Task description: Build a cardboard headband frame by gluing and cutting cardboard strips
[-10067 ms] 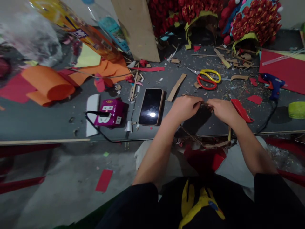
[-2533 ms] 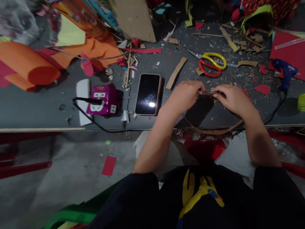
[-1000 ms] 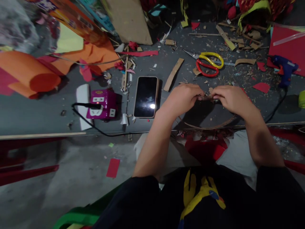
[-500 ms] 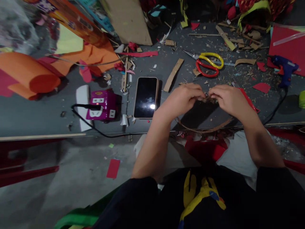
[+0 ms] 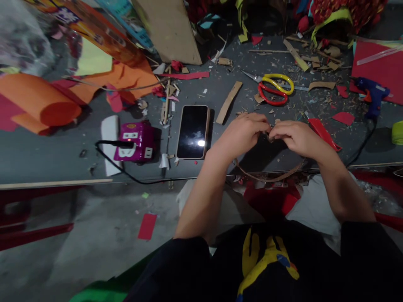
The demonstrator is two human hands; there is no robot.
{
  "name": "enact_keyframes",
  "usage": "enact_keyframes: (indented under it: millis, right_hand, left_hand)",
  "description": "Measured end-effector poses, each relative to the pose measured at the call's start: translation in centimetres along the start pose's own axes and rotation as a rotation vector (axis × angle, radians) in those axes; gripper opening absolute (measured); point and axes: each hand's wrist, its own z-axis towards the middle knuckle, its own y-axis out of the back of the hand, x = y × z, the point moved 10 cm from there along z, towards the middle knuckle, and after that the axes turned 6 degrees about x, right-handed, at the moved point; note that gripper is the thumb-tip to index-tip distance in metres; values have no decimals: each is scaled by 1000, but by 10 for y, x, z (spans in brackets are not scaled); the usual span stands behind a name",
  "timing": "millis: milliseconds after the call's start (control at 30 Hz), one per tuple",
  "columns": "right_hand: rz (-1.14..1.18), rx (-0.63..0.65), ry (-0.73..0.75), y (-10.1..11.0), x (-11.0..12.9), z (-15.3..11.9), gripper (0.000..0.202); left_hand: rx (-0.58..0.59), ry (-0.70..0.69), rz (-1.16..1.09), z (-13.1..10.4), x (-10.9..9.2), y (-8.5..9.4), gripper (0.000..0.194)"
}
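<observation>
My left hand (image 5: 247,130) and my right hand (image 5: 294,135) meet above the table's front part, fingers pinched. Between their fingertips is a small brown crumpled piece (image 5: 270,136), mostly hidden, so its kind does not show. A thin brown strip (image 5: 267,179) curves below my hands along the table edge; whether it joins the piece I cannot tell. Just beyond my right wrist lies a red-handled cutter (image 5: 324,133). Scissors (image 5: 273,89) with yellow and red handles rest farther back. A flat cardboard strip (image 5: 229,102) lies beyond my left hand.
A phone (image 5: 193,132) lies left of my arm, beside a purple power socket (image 5: 137,140) with its black cord plugged in. At right is a blue glue gun (image 5: 373,94). Orange paper rolls (image 5: 40,102), a cardboard sheet (image 5: 168,31) and scattered scraps cover the back.
My fingertips have shifted slightly around the small brown piece, and my right hand sits a little lower and nearer the left. More of the red-handled cutter now shows.
</observation>
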Motion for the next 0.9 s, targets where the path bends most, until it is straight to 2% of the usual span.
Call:
enact_keyframes:
  millis: [133, 233, 367, 567, 733, 900]
  right_hand:
    - [-55, -23, -85, 4, -4, -2, 28]
    - [-135, -51, -203, 13, -17, -8, 24]
    - [-224, -52, -311, 20, -28, -13, 25]
    - [-260, -38, -213, 9, -16, -7, 25]
    - [-211, -21, -155, 5, -16, -3, 29]
    - [-95, -46, -44, 5, -9, -1, 32]
  left_hand:
    - [-13, 58, -29, -2, 8, 5, 42]
    - [-22, 143, -29, -6, 19, 10, 40]
    - [-10, 237, -21, -12, 24, 14, 30]
    - [47, 177, -70, -6, 8, 3, 26]
    - [42, 156, 4, -3, 5, -1, 33]
    - [28, 93, -20, -1, 1, -1, 36]
